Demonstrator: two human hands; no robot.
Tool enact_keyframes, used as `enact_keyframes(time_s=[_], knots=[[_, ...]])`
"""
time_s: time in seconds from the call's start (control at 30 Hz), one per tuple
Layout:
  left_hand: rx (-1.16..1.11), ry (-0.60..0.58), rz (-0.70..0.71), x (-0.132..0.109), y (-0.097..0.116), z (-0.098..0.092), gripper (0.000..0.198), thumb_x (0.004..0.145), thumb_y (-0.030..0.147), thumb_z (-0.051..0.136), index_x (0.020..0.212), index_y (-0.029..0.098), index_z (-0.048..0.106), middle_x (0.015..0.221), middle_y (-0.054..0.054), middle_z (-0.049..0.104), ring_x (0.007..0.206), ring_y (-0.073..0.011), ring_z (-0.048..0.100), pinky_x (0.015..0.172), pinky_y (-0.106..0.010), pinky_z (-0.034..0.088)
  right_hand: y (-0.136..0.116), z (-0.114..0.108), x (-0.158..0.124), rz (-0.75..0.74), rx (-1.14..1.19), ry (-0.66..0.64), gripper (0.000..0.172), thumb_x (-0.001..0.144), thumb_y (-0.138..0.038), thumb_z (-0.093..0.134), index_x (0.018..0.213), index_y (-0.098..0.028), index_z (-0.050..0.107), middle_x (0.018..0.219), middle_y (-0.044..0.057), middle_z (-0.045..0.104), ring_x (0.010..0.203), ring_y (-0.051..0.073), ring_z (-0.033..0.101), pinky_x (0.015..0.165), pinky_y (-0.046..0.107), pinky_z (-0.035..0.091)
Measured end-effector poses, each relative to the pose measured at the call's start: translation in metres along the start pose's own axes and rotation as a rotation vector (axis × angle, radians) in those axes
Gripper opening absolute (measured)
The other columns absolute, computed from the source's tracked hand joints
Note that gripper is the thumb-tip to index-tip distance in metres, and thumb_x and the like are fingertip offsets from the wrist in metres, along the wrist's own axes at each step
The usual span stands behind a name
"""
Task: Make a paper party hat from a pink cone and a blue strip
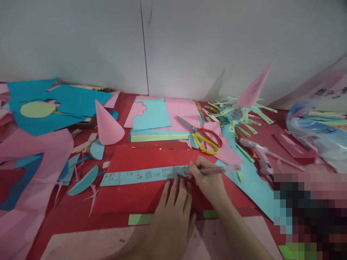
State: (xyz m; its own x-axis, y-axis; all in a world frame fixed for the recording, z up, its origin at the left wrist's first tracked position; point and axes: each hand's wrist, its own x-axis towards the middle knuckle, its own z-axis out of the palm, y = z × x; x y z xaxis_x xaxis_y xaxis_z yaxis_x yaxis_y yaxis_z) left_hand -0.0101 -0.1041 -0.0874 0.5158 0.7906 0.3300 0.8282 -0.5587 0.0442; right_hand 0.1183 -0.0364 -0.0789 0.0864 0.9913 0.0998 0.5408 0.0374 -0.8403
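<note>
Pinching pen [217,169] in right fingers [197,174], pressing blue strip [143,178] under slightly parted left fingers [173,193]; might smudge writing [149,174] beside them by sliding.

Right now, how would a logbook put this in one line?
left hand: touching blue strip | right hand: holding pen at strip | scissors: lying beyond strip

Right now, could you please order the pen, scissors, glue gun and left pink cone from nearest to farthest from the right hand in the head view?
1. Pen, in the right hand.
2. Scissors, just beyond the hand.
3. Glue gun, to its right.
4. Left pink cone, far left.
</note>
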Motion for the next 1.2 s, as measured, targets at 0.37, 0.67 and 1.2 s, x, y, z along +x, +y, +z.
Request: enact_keyframes(time_s=[0.37, 0.67, 1.2], knots=[[-0.022, -0.030, -0.007, -0.0007, -0.0005, 0.0008, 0.041, 0.086, 0.035, 0.035, 0.112, 0.011, 0.055, 0.119, -0.012, 0.056, 0.115, -0.0273, 0.047, 0.096, -0.042, 0.036, -0.0017, -0.0009, -0.0005, -0.010, 0.038, -0.013, 0.032, 0.079, -0.031, 0.048, 0.051, -0.021, 0.034, 0.041, -0.007, 0.038, 0.040, 0.008, 0.038, 0.041, 0.020, 0.031], [-0.004, -0.038, 0.009, -0.0005, -0.0017, -0.0016, 0.041, 0.086, 0.034, 0.034, 0.113, 0.011, 0.055, 0.119, -0.012, 0.056, 0.115, -0.0269, 0.047, 0.096, -0.041, 0.035, -0.0034, -0.0013, -0.0002, 0.012, 0.000, 0.040, 0.032, 0.078, -0.030, 0.047, 0.051, -0.021, 0.033, 0.041, -0.006, 0.040, 0.040, 0.009, 0.041, 0.042, 0.021, 0.032], [-0.023, -0.054, 0.003, -0.0019, -0.0015, 0.0004, 0.042, 0.086, 0.034, 0.034, 0.117, 0.011, 0.051, 0.122, -0.012, 0.053, 0.117, -0.0270, 0.044, 0.098, -0.043, 0.032, -0.0022, -0.0022, -0.0010, -0.024, -0.045, 0.053, 0.031, 0.078, -0.027, 0.046, 0.052, -0.022, 0.031, 0.041, -0.007, 0.041, 0.040, 0.009, 0.041, 0.044, 0.022, 0.033]])
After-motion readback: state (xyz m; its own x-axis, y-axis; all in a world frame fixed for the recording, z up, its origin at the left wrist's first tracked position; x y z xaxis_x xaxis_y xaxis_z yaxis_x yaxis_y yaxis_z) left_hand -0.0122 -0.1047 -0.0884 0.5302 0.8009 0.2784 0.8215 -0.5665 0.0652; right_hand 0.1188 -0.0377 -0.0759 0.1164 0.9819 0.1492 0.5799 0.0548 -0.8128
